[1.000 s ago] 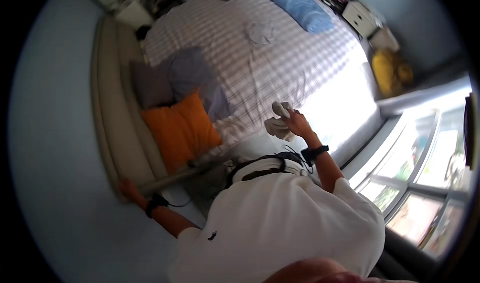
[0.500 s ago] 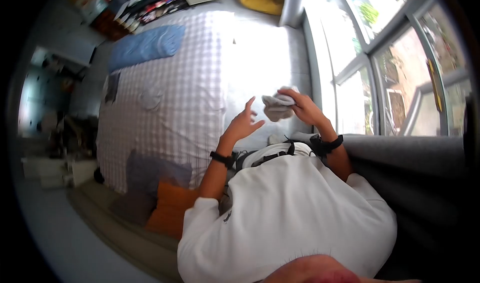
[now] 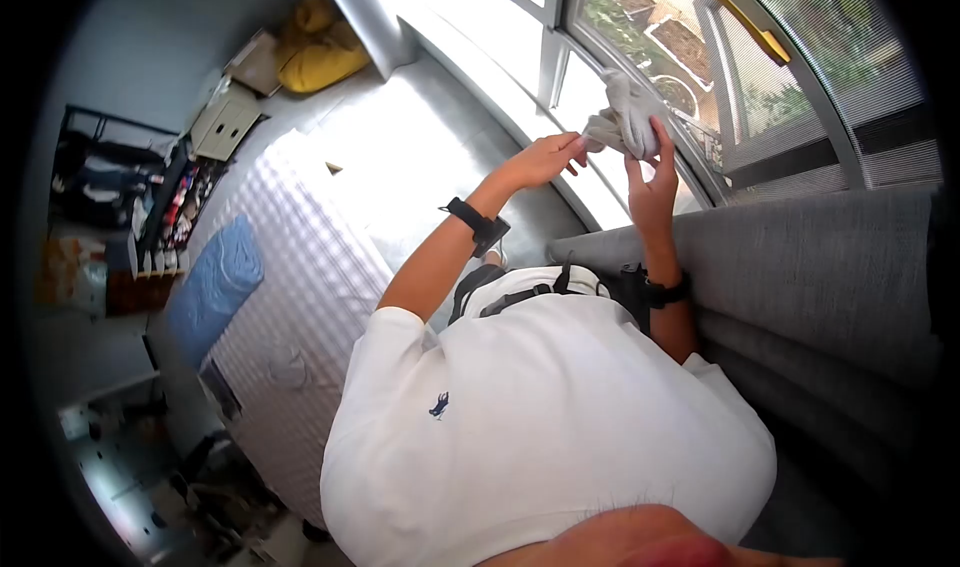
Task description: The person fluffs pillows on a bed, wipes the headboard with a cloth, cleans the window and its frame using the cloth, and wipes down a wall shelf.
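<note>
In front of the window I hold up a crumpled light grey cloth (image 3: 628,117) with soft, rounded folds. My right hand (image 3: 653,189) grips its lower right side between thumb and fingers. My left hand (image 3: 545,160) has its fingertips closed on the cloth's left edge, the thumb side partly hidden. Black straps with small devices are on both wrists. Whether the cloth is one piece or two folded together, I cannot tell.
Ahead and to the right is a large window (image 3: 650,42) with a yellow strip on its frame. A grey sofa-like surface or curtain (image 3: 810,252) is at right. At left stands a bed with a checked sheet (image 3: 310,237) and a folded blue blanket (image 3: 217,285). A yellow beanbag (image 3: 322,52) lies farther off.
My view has turned right toward the window. The right hand has lifted the cloth up and right. My left hand, apart and open before, now has hold of its edge.
</note>
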`<state>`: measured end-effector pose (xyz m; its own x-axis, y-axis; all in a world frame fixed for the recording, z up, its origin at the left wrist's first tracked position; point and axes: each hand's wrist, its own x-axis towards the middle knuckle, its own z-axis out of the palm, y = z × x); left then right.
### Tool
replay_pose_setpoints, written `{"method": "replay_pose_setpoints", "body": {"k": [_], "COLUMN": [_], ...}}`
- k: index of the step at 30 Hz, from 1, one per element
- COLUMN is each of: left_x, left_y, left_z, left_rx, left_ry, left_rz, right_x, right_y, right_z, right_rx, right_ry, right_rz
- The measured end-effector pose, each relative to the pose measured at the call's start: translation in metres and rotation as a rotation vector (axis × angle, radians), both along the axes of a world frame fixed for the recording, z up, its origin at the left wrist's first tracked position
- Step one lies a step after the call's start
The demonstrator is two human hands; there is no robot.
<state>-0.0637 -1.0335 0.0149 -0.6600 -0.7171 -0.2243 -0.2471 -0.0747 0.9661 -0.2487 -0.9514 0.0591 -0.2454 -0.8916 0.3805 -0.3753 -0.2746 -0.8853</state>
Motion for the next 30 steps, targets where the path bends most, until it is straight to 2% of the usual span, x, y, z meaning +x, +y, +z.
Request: {"method": "replay_pose_setpoints", "body": {"k": [1, 3, 4, 7, 8, 10, 11, 12, 13, 14, 15, 16, 17, 19, 20, 21, 23, 25, 26, 30], "left_x": [-0.005, -0.007, -0.004, 0.003, 0.005, 0.011, 0.013, 0.023, 0.027, 0.029, 0.032, 0.034, 0.035, 0.029, 0.028, 0.025, 0.021, 0.022, 0.022, 0.044], "left_y": [-0.014, -0.027, -0.035, -0.029, -0.030, -0.052, -0.063, -0.062, -0.071, -0.087, -0.091, -0.094, -0.097, -0.093, -0.094, -0.095, -0.103, -0.111, -0.122, -0.157], "left_z": [-0.001, 0.011, 0.018, 0.030, 0.033, -0.010, -0.029, -0.009, 0.009, -0.025, -0.030, -0.034, -0.039, -0.050, -0.053, -0.040, -0.045, -0.074, -0.074, -0.075], "left_rx": [-0.020, -0.114, -0.080, -0.084, -0.097, -0.005, 0.033, -0.185, -0.041, -0.016, 0.015, -0.092, -0.259, -0.428, -0.436, -0.293, 0.020, -0.053, -0.137, -0.138], "left_ry": [0.127, 0.149, 0.066, 0.034, -0.080, -0.019, 0.010, -0.006, -0.055, 0.061, 0.176, 0.042, 0.091, 0.054, 0.083, -0.042, -0.050, -0.100, -0.157, -0.241], "left_rz": [-0.011, 0.019, -0.024, -0.177, -0.193, -0.233, -0.245, -0.174, -0.092, -0.061, -0.023, -0.036, -0.105, -0.157, -0.215, -0.287, -0.257, -0.160, -0.077, -0.073], "right_x": [-0.003, 0.001, 0.008, 0.030, 0.039, 0.060, 0.071, 0.080, 0.086, 0.087, 0.085, 0.079, 0.070, 0.035, 0.031, 0.033, 0.032, 0.030, 0.033, 0.046], "right_y": [-0.002, -0.011, -0.014, -0.011, -0.019, -0.039, -0.048, -0.056, -0.066, -0.073, -0.078, -0.083, -0.089, -0.099, -0.103, -0.112, -0.131, -0.163, -0.180, -0.233], "right_z": [0.000, -0.002, -0.002, 0.011, 0.012, 0.012, 0.011, 0.011, 0.009, 0.002, -0.008, -0.021, -0.042, -0.093, -0.103, -0.105, -0.108, -0.117, -0.117, -0.130], "right_rx": [0.021, 0.005, 0.013, 0.043, -0.006, -0.069, -0.050, -0.059, -0.062, -0.013, 0.039, 0.045, 0.060, 0.154, 0.119, 0.120, 0.168, 0.155, 0.121, 0.161], "right_ry": [0.044, 0.110, 0.069, -0.023, 0.045, 0.202, 0.154, 0.247, 0.346, 0.383, 0.422, 0.420, 0.390, 0.445, 0.524, 0.524, 0.395, 0.383, 0.476, 0.695], "right_rz": [-0.047, -0.085, -0.066, -0.002, 0.012, 0.033, 0.075, 0.044, 0.016, -0.042, -0.094, -0.151, -0.257, -0.306, -0.317, -0.308, -0.233, -0.209, -0.208, -0.156]}}
